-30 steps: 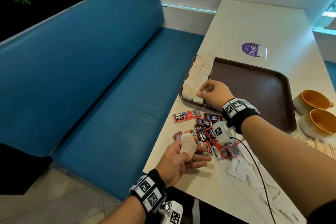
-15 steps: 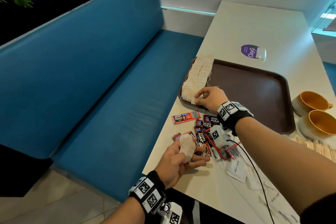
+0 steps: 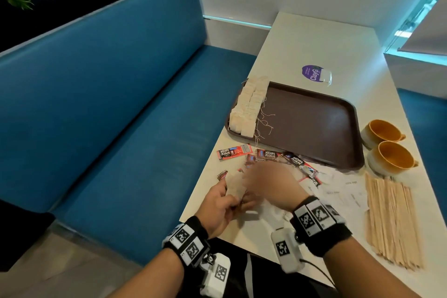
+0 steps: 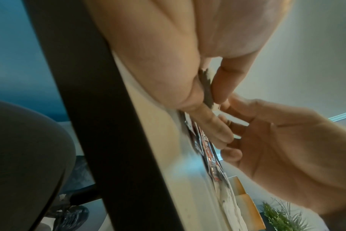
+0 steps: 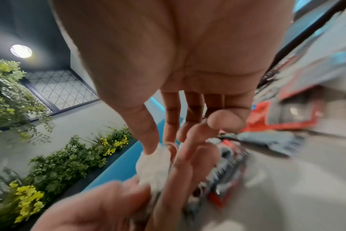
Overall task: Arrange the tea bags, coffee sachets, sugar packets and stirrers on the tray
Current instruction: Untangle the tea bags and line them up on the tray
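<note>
Tea bag (image 3: 235, 186) in left hand (image 3: 219, 208)

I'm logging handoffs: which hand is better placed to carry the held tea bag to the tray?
Probably the right hand: it is already reaching the tea bag in the left hand's grip, on the tray's side.

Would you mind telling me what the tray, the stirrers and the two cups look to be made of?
Tray: probably moulded plastic, dark brown, matte with a soft sheen.
Stirrers: pale unfinished wood, thin flat sticks.
Cups: seemingly glazed ceramic, glossy ochre inside, paler outside.
</note>
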`<control>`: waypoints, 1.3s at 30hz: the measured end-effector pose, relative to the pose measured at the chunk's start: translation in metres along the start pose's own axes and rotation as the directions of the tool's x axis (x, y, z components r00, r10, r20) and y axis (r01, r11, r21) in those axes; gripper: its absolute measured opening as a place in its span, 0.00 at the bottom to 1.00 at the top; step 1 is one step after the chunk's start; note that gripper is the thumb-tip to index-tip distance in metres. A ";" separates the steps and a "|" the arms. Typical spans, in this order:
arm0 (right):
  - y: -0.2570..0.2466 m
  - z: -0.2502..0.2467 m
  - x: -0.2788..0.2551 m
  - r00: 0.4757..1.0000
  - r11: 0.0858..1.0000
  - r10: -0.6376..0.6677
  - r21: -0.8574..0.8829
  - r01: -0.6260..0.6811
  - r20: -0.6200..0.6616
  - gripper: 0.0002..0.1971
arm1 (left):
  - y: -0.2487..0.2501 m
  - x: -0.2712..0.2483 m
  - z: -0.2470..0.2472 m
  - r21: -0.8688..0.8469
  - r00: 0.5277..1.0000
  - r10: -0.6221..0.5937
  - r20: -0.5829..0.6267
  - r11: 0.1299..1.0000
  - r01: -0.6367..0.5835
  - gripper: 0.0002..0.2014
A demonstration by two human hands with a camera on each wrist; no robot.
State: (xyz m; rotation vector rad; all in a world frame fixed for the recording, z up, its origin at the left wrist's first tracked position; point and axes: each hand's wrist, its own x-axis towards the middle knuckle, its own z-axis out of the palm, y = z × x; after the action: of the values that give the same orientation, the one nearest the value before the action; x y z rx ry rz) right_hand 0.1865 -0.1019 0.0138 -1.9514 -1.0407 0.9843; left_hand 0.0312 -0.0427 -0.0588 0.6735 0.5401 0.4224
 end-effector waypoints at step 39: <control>-0.025 -0.033 0.157 0.970 1.000 -0.020 0.000 0.021 -0.242 0.04 | -0.002 0.003 -0.007 0.151 0.998 -0.054 -0.026 0.987 0.057 0.11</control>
State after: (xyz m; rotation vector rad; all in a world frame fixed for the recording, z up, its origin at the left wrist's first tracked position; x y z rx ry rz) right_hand 0.2669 0.0392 0.0040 -1.9965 -0.9179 0.7128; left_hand 0.0301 -0.0397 -0.0658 0.7986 0.6143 0.3385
